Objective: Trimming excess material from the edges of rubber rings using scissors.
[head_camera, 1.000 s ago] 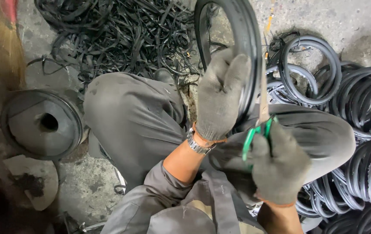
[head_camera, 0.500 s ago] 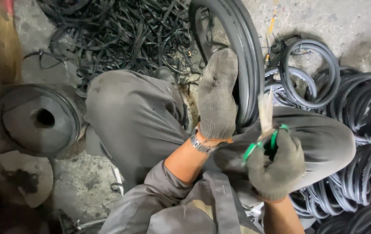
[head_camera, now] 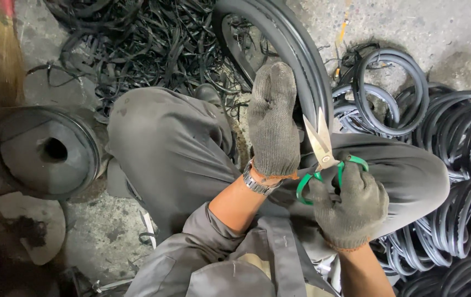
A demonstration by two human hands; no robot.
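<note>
The scissors (head_camera: 323, 157) have climbed since a second ago; the blades, then nearly hidden beside the glove, now stand clear and point toward 12 o'clock, tips just against the inner edge of the big rubber ring (head_camera: 296, 60); the left hand (head_camera: 273, 118) has flattened and slid up along that ring. The left hand, in a grey knit glove, lies with fingers straight and together, palm pressed on the ring's band, not curled around it; a metal wristwatch (head_camera: 255, 181) shows at its cuff. At 4 o'clock from it, the right hand (head_camera: 351, 206), gloved the same, is closed through the green loop handles; the blades look nearly together, only a sliver apart at most. The ring rises from the lap toward 12 o'clock, arching over the grey-trousered knee (head_camera: 175, 148). At 3 o'clock, a heap of black rubber rings (head_camera: 455, 143) lies on the concrete; at 11 o'clock, a tangle of thin black offcuts (head_camera: 136, 44); at 9 o'clock, a round dark mould with a centre hole (head_camera: 48, 151) sits on the floor, well apart from both hands.
</note>
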